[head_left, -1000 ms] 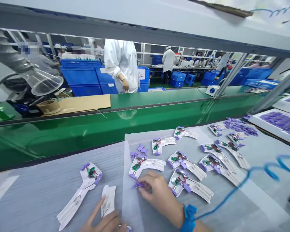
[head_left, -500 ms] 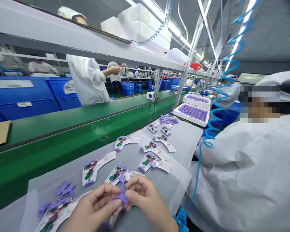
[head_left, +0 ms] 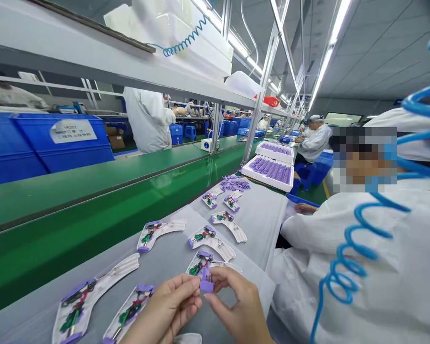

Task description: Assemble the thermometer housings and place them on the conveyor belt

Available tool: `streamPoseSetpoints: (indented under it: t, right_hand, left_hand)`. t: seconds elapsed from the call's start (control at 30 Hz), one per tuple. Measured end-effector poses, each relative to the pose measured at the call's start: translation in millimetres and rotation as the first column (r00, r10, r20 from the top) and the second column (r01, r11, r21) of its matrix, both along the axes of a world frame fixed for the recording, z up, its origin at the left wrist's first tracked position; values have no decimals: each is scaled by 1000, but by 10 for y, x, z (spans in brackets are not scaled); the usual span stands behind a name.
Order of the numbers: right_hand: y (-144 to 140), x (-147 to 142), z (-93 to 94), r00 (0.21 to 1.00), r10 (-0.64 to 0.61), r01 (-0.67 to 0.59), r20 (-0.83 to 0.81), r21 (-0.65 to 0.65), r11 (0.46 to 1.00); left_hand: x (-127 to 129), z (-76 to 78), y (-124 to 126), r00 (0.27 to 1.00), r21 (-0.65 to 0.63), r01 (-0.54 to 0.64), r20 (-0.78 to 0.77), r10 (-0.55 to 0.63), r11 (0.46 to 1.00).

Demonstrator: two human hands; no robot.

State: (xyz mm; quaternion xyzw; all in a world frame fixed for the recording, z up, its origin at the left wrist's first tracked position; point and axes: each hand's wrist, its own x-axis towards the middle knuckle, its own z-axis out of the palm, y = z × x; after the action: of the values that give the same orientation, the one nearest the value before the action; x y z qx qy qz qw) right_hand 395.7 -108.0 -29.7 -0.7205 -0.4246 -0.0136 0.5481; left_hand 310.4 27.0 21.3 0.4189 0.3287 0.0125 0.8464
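Between both hands, a small purple plastic part (head_left: pixel 207 285) is held up above the table, with what looks like a small spring at its side. My left hand (head_left: pixel 175 306) pinches its left edge between thumb and forefinger. On the other side, my right hand (head_left: pixel 238 298) has its curled fingers and thumb at the part. Just behind it lies a white curved housing half (head_left: pixel 197 260) with wires and purple pieces inside, partly hidden by the part and my right hand. Another such housing half (head_left: pixel 131 310) sits left of my left hand, partly covered by it.
More wired housing halves (head_left: pixel 82 301) lie across the table sheet (head_left: pixel 165 258). Farther back are a pile of purple parts (head_left: pixel 234 183) and white trays (head_left: pixel 268 172). A green conveyor (head_left: pixel 129 191) runs at left. A co-worker (head_left: pixel 361 248) sits at right behind a coiled blue hose (head_left: pixel 344 282).
The view has shifted. The purple part has turned between my fingers, so its blocky end faces me. Both hands now appear farther right, and my right thumb is more spread.
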Motion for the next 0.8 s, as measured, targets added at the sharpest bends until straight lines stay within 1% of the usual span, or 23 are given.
streamPoseSetpoints:
  t: [0.1,0.13,0.17,0.2,0.23,0.27,0.3,0.33,0.37,0.4,0.5,0.53,0.57,0.63,0.7,0.8]
  right_hand:
    - [11,76,-81,998,-38,40,48,-38,999]
    - [16,103,-102,997,-55,58,54,-44,997]
    - [22,136,-119,996,-71,74,59,-46,996]
    - [29,177,-130,994,-88,91,64,-49,995]
    - [38,228,-138,992,-108,112,63,-59,992]
    - [49,291,-141,990,-128,132,57,-75,988]
    - [62,363,-143,988,-147,150,45,-95,984]
    - [77,442,-146,985,-168,171,34,-114,979]
    - [94,522,-150,982,-189,191,24,-131,973]
    - [112,597,-159,978,-205,206,20,-142,968]
    - [174,753,-211,974,-222,227,47,-162,960]
    - [196,778,-234,973,-223,231,65,-174,957]
    - [220,791,-256,971,-224,236,84,-188,953]
    - [269,798,-292,965,-232,253,119,-214,944]
    - [323,802,-318,960,-242,270,144,-228,936]
    - [403,827,-355,954,-246,281,170,-222,934]
  left_hand:
    - [58,-66,-15,999,-49,-49,-11,48,998]
    - [77,-83,-18,999,-48,-43,-16,42,998]
    - [105,-97,-15,1000,-12,-20,-20,19,1000]
    - [148,-107,-1,999,99,37,-21,-35,994]
    - [208,-113,31,993,271,116,-24,-113,956]
    - [288,-117,84,979,464,196,-39,-202,864]
    - [387,-122,160,957,636,261,-69,-283,726]
    - [499,-129,255,932,771,295,-104,-346,564]
    - [619,-140,363,919,842,297,-125,-373,451]
    - [737,-158,476,916,888,280,-134,-379,364]
    - [1021,-255,742,909,956,250,-177,-378,154]
    - [1078,-300,785,905,962,254,-201,-375,97]
    - [1114,-347,804,902,963,263,-226,-369,52]
    - [1135,-430,791,902,959,283,-268,-339,-7]
    - [1111,-478,759,904,953,300,-295,-309,-35]
    - [1058,-471,757,902,952,302,-304,-307,-55]
